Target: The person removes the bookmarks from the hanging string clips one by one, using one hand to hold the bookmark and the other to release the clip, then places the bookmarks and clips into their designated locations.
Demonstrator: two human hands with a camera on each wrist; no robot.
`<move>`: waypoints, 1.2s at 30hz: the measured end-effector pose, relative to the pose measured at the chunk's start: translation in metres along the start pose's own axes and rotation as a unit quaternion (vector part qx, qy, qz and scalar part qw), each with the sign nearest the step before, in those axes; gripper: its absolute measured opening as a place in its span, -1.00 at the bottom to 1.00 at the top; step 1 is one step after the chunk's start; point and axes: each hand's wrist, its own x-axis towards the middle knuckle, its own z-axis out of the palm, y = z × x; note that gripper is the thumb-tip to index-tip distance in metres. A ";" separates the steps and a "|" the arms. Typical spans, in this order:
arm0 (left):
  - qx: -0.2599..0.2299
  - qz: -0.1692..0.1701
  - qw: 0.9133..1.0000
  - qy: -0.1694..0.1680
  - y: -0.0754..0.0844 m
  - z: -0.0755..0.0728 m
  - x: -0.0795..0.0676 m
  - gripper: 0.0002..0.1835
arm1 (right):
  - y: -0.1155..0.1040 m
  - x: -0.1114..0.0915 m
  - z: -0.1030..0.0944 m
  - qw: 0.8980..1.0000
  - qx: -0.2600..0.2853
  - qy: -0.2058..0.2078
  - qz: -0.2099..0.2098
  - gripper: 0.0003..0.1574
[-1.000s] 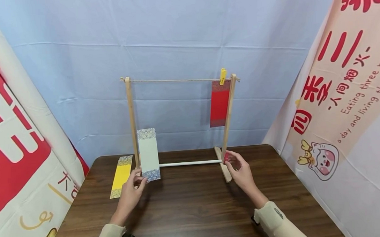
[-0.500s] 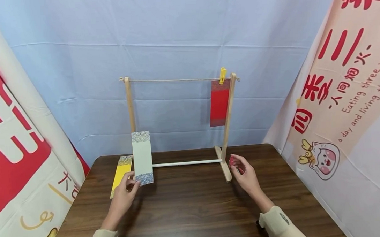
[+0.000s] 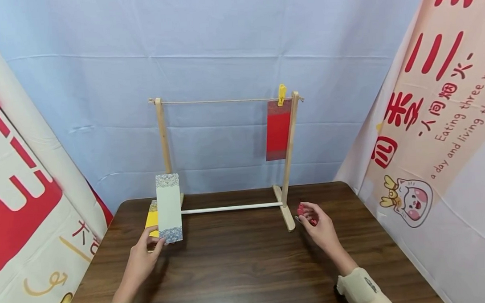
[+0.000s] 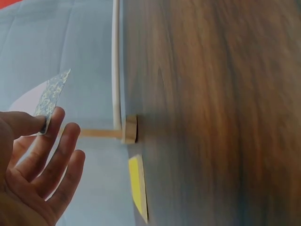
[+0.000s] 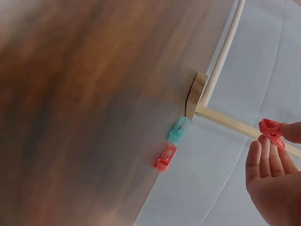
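A pale card (image 3: 169,210) with blue patterned ends stands upright in my left hand (image 3: 141,257), its lower left edge pinched between thumb and fingers. In the left wrist view the card (image 4: 51,96) shows nearly edge-on at the thumb. My right hand (image 3: 322,229) pinches a red clothespin (image 5: 270,131) off the table, right of the wooden stand's foot (image 3: 285,217). Below that hand a teal clothespin (image 5: 178,130) and another red clothespin (image 5: 164,158) lie on the table. A yellow card (image 3: 151,219) lies partly hidden behind the pale one.
Between the wooden frame's posts (image 3: 163,136) runs a string (image 3: 220,101). A yellow clothespin (image 3: 282,95) fastens a red card (image 3: 278,134) to it near the right post. A white rod (image 3: 232,208) joins the posts low down, over the dark wooden table (image 3: 238,267).
My left hand has carried the pale card left and slightly toward me, now in front of the yellow card. My right hand has moved right with its red clothespin, away from the frame's post.
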 end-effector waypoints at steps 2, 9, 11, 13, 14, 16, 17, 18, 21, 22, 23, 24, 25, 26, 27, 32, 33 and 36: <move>0.005 -0.002 1.000 0.000 -0.003 -0.003 -0.002 -0.57 | 0.002 -0.002 -0.002 1.000 -0.010 -0.002 0.000 -0.45; 0.021 0.001 1.000 0.017 -0.012 -0.012 -0.008 -0.59 | 0.005 -0.006 -0.007 0.999 -0.032 -0.001 0.006 -0.46; 0.022 0.007 0.999 0.024 -0.014 -0.015 -0.010 -0.59 | 0.005 -0.007 -0.008 0.999 -0.034 -0.005 0.012 -0.48; 0.024 0.013 0.999 0.029 -0.016 -0.018 -0.011 -0.59 | 0.005 -0.007 -0.008 0.999 -0.035 -0.012 0.021 -0.49; 0.026 0.016 0.999 0.032 -0.017 -0.019 -0.012 -0.59 | 0.005 -0.006 -0.009 0.999 -0.035 -0.016 0.027 -0.50; 0.030 0.020 0.999 0.038 -0.020 -0.021 -0.012 -0.59 | 0.005 -0.006 -0.009 0.998 -0.039 -0.025 0.035 -0.52; 0.031 0.022 0.998 0.041 -0.022 -0.022 -0.013 -0.59 | 0.004 -0.006 -0.009 0.998 -0.043 -0.030 0.038 -0.52; 0.033 0.022 0.998 0.043 -0.023 -0.023 -0.013 -0.59 | 0.004 -0.006 -0.010 0.997 -0.048 -0.035 0.040 -0.53; 0.037 0.019 0.998 0.045 -0.027 -0.026 -0.014 -0.59 | 0.004 -0.006 -0.011 0.996 -0.061 -0.049 0.042 -0.55; 0.036 0.016 0.998 0.042 -0.029 -0.028 -0.014 -0.59 | 0.005 -0.007 -0.011 0.996 -0.065 -0.053 0.043 -0.55; 0.037 0.014 0.998 0.039 -0.030 -0.029 -0.014 -0.59 | 0.005 -0.007 -0.012 0.995 -0.067 -0.056 0.045 -0.56; 0.037 0.012 0.999 0.035 -0.031 -0.030 -0.014 -0.59 | 0.005 -0.007 -0.012 0.995 -0.069 -0.060 0.047 -0.56; 0.038 0.010 0.999 0.031 -0.032 -0.031 -0.014 -0.58 | 0.006 -0.007 -0.012 0.994 -0.071 -0.062 0.051 -0.57; 0.038 0.008 0.999 0.027 -0.034 -0.032 -0.013 -0.58 | 0.006 -0.007 -0.012 0.994 -0.071 -0.065 0.053 -0.57; 0.038 0.005 0.999 0.023 -0.035 -0.032 -0.013 -0.57 | 0.006 -0.007 -0.013 0.994 -0.072 -0.067 0.055 -0.57; 0.041 -0.013 0.999 0.009 -0.041 -0.036 -0.012 -0.55 | 0.009 -0.008 -0.013 0.992 -0.083 -0.072 0.060 -0.58; 0.043 -0.017 0.999 0.007 -0.042 -0.037 -0.012 -0.55 | 0.009 -0.008 -0.014 0.992 -0.086 -0.074 0.063 -0.58; 0.046 -0.025 0.999 -0.001 -0.044 -0.037 -0.011 -0.54 | 0.011 -0.009 -0.016 0.989 -0.098 -0.083 0.074 -0.57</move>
